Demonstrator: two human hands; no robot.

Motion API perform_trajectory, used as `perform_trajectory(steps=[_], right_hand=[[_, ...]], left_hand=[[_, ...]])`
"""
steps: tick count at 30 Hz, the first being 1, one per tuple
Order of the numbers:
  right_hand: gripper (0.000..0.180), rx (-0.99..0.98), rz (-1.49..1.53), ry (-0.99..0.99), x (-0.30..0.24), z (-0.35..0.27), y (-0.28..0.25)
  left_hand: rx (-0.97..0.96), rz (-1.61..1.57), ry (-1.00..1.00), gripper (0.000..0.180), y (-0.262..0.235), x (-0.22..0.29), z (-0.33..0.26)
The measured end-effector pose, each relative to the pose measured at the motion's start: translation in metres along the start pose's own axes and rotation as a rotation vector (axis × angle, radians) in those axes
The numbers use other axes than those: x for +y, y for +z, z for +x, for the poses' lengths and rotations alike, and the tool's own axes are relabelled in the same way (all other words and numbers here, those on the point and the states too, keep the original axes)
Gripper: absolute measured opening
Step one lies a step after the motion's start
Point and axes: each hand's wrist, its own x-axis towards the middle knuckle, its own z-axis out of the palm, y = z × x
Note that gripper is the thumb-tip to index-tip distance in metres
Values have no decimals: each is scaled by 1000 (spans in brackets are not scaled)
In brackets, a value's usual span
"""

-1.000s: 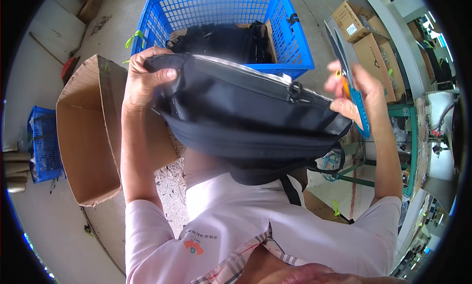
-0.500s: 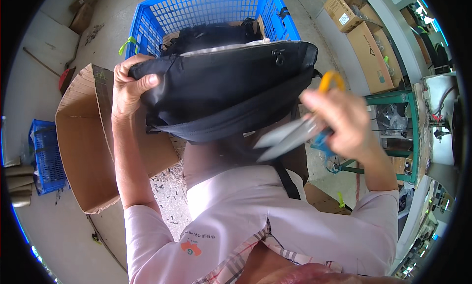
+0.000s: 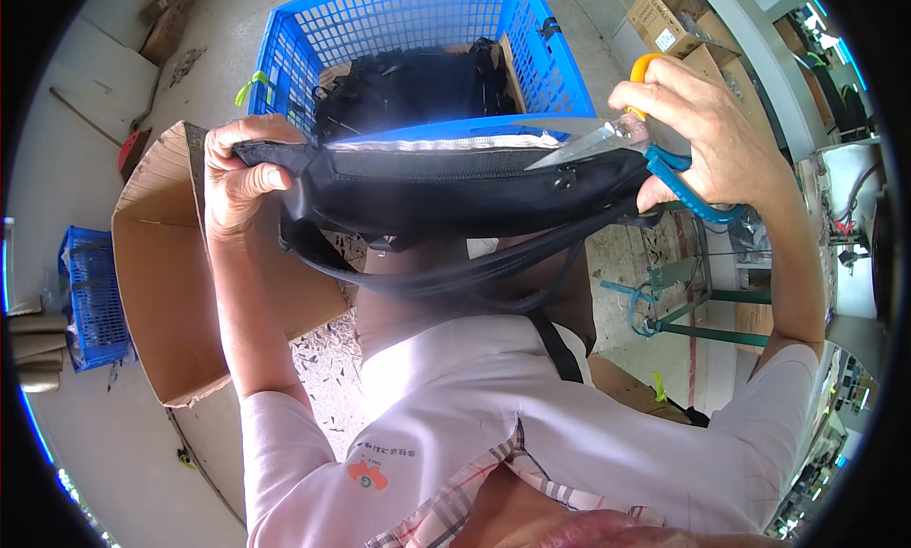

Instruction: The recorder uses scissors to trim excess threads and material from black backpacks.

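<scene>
A black bag (image 3: 427, 192) with a zipper and a pale strip along its upper edge is stretched above my lap, its straps hanging below. My left hand (image 3: 241, 173) is closed on the bag's left corner, thumb in front. In my right hand (image 3: 707, 130) are scissors (image 3: 579, 148) with one yellow and one blue handle loop. Their blades are spread apart and point left along the bag's top edge. My right thumb is down by the bag's right end; whether those fingers also pinch the fabric I cannot tell.
Beyond the bag stands a blue plastic crate (image 3: 285, 69) with black items (image 3: 408, 83) inside. At left sits an open cardboard box (image 3: 171, 282), with a smaller blue basket (image 3: 95, 301) past it. A green-framed stand (image 3: 731, 337) and cardboard boxes (image 3: 664, 24) are at right.
The scissors have risen from over my lap to the bag's top edge, and their blades have spread. The bag has tilted, showing its zipper, and my right hand has moved up and right.
</scene>
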Motion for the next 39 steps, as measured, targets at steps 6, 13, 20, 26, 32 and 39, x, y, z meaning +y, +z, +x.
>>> perform_trajectory(steps=[6,13,20,26,32,39], right_hand=[[50,-30,-27,-55,-5,10,1],[45,-105,90,-30,-12,14,15],[45,-97,189,32,-14,19,28],[45,-83,184,22,-19,32,31],[44,-105,163,-3,-19,32,31],[47,-105,161,46,-20,31,29]], left_hand=[[39,-2,45,38,3,-4,-2],[180,64,-24,31,0,-13,-12],[191,39,-39,28,-3,-20,-13],[208,23,-132,42,-11,-25,-18],[234,10,-165,40,-9,-25,-19],[252,-1,-165,40,-4,-25,-18]])
